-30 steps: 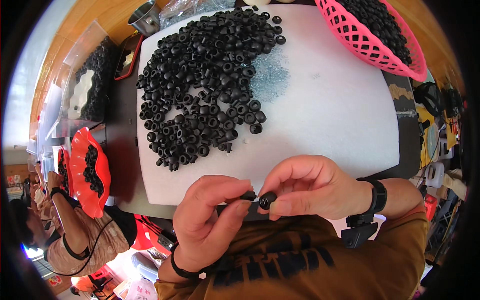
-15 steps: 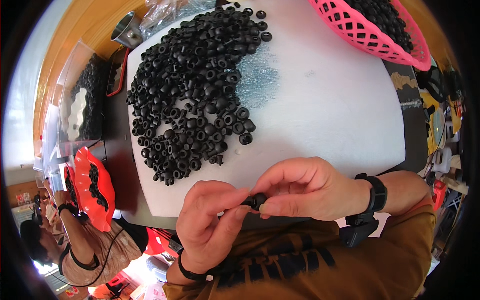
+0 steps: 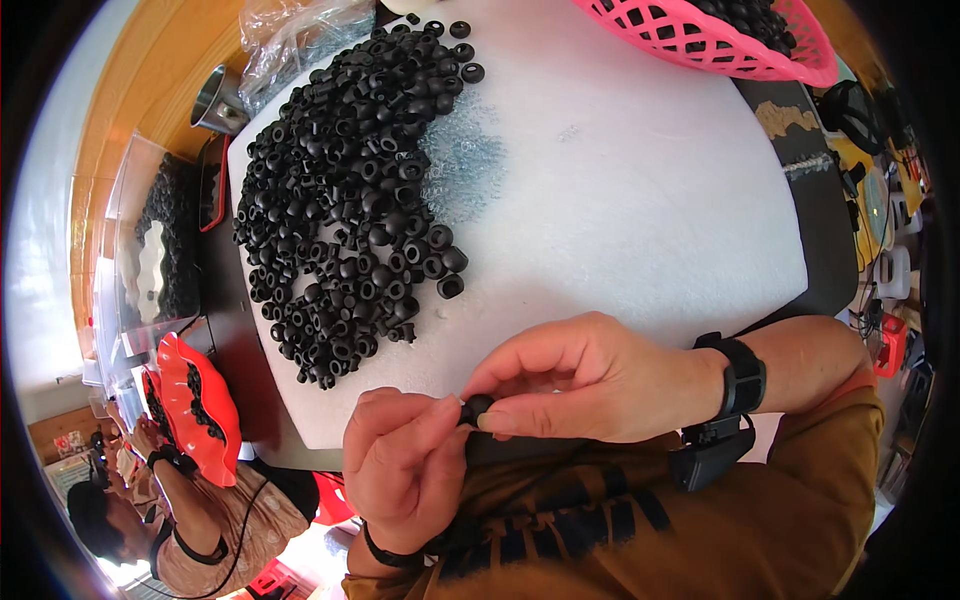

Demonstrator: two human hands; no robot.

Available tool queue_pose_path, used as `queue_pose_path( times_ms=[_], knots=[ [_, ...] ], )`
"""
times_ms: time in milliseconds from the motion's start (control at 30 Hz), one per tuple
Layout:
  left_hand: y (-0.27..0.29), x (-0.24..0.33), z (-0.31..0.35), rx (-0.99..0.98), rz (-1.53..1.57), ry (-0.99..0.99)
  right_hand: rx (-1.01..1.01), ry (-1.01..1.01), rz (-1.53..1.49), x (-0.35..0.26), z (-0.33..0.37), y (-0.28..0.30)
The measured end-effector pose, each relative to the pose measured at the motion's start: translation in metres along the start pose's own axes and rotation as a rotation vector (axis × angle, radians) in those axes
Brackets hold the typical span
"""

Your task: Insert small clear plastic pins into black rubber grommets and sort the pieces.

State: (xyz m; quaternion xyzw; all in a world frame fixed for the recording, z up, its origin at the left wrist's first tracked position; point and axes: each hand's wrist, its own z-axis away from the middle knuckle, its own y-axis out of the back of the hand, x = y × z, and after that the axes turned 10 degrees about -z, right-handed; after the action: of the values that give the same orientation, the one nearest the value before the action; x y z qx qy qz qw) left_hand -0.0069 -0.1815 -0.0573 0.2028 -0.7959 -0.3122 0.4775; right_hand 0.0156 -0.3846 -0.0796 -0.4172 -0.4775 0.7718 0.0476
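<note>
In front of my body, my left hand [image 3: 405,465] and my right hand [image 3: 590,385] meet fingertip to fingertip. Between them sits a small round black cap [image 3: 477,408], pinched by the right thumb and forefinger. The left thumb and forefinger press on its left side; whether they grip a separate piece there is hidden. Beyond my hands, a big pile of matt black hollow caps and rings [image 3: 340,200] spreads over the left part of a white foam sheet [image 3: 640,200].
A pink lattice basket [image 3: 690,55] of black pieces stands at the far right. Far left are a metal cup [image 3: 218,100], clear plastic wrap [image 3: 290,40] and a clear bin [image 3: 125,250]. A red scalloped bowl [image 3: 215,445] is near a co-worker [image 3: 200,520] at left.
The whole view has shifted, with the pile and basket now farther left in it. Both hands stay together around the black cap, and less of the dark bit by the left fingertips shows.
</note>
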Motion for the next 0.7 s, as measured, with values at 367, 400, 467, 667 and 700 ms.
queue_pose_path(
  times_ms=[367, 400, 467, 667, 700],
  knots=[
    [-0.009, 0.007, 0.0, 0.064, 0.208, 0.288, 0.008, 0.028, 0.018, 0.005, 0.0, 0.001],
    [-0.008, 0.007, -0.001, 0.063, 0.208, 0.289, 0.008, 0.027, 0.017, 0.005, 0.0, 0.001],
    [-0.003, 0.003, -0.005, -0.022, 0.108, 0.188, 0.021, 0.064, 0.111, 0.006, -0.001, 0.002],
    [0.001, 0.006, -0.005, -0.042, -0.098, 0.068, 0.014, 0.126, 0.191, 0.008, -0.001, 0.004],
    [0.003, 0.009, -0.006, -0.043, -0.098, 0.069, 0.014, 0.125, 0.19, 0.009, -0.002, 0.003]
  ],
)
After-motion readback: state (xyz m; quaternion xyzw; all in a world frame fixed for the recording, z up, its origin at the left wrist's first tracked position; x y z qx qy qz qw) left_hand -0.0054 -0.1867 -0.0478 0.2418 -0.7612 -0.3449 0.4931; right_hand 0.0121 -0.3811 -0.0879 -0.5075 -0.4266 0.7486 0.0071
